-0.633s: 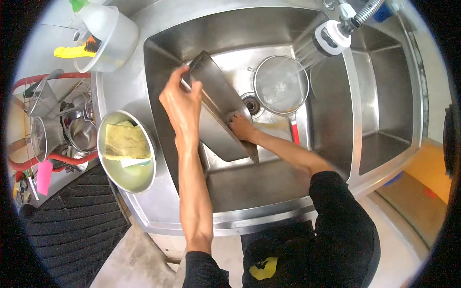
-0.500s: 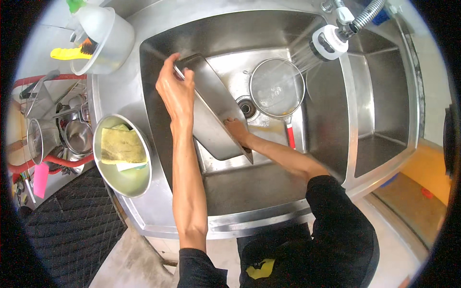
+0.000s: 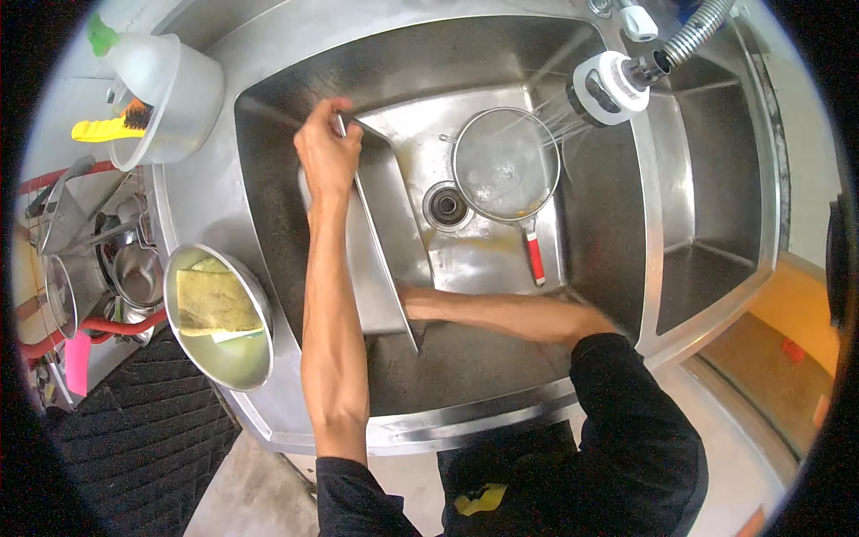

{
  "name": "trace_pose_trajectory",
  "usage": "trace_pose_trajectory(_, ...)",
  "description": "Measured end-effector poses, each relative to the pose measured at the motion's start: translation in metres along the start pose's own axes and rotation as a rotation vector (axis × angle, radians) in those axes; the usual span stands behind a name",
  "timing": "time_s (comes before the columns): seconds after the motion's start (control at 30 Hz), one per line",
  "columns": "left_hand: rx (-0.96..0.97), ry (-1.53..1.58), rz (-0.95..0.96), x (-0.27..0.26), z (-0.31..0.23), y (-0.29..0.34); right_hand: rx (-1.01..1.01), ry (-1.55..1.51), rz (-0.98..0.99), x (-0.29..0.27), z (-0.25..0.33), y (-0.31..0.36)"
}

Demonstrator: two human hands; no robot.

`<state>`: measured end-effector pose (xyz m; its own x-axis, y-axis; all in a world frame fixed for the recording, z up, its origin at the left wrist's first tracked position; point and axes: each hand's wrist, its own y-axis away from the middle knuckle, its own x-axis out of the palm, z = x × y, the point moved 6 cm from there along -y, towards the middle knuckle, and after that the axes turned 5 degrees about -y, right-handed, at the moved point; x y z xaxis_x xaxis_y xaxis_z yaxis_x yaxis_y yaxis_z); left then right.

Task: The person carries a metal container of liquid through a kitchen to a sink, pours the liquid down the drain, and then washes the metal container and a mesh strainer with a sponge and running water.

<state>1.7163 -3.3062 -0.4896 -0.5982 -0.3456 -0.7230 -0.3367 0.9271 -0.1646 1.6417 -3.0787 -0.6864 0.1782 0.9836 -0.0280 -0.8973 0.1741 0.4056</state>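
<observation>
A deep rectangular stainless steel food pan (image 3: 394,210) stands tipped on its side in the left part of the sink (image 3: 429,58). My left hand (image 3: 327,150) grips its rim at the far corner, thumb on one side and fingers on the other. Toward the near end of the pan, my right hand (image 3: 415,304) reaches in against it; the pan's edge hides the fingers. A round mesh strainer (image 3: 507,166) with a red handle lies on the sink floor, right of the drain (image 3: 447,206). Water sprays from the white tap head (image 3: 608,88) onto the strainer side.
On the left ledge sits a metal bowl (image 3: 259,358) with a yellow sponge (image 3: 215,302) in it. Behind it stands a clear plastic tub (image 3: 199,94) with a yellow-handled brush (image 3: 107,131). A second basin (image 3: 716,197) adjoins on the right. Metal pots (image 3: 139,273) crowd a rack at far left.
The pan has turned more upright, its rim now edge-on. My right hand has slid nearer and to the left, its fingers passing out of sight. My left hand keeps its hold.
</observation>
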Motion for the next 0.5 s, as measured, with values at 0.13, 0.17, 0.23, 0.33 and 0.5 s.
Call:
trace_pose_trajectory(0.13, 0.025, -0.028, 0.073, 0.025, 0.018, 0.012, 0.054, 0.036, -0.034, 0.007, 0.011, -0.017)
trace_pose_trajectory(0.17, 0.039, -0.024, 0.084, 0.028, 0.011, 0.011, 0.036, 0.1, -0.168, 0.014, -0.005, -0.018)
trace_pose_trajectory(0.23, -0.091, 0.059, 0.124, 0.032, 0.011, 0.015, 0.111, 0.129, -0.374, 0.015, -0.018, -0.016)
trace_pose_trajectory(0.33, -0.192, 0.12, 0.141, 0.023, 0.015, 0.029, 0.202, 0.146, -0.377, -0.003, 0.001, -0.015)
trace_pose_trajectory(0.5, 0.107, -0.175, 0.323, 0.005, -0.008, 0.111, -0.016, 0.835, -0.349, -0.004, -0.036, 0.011)
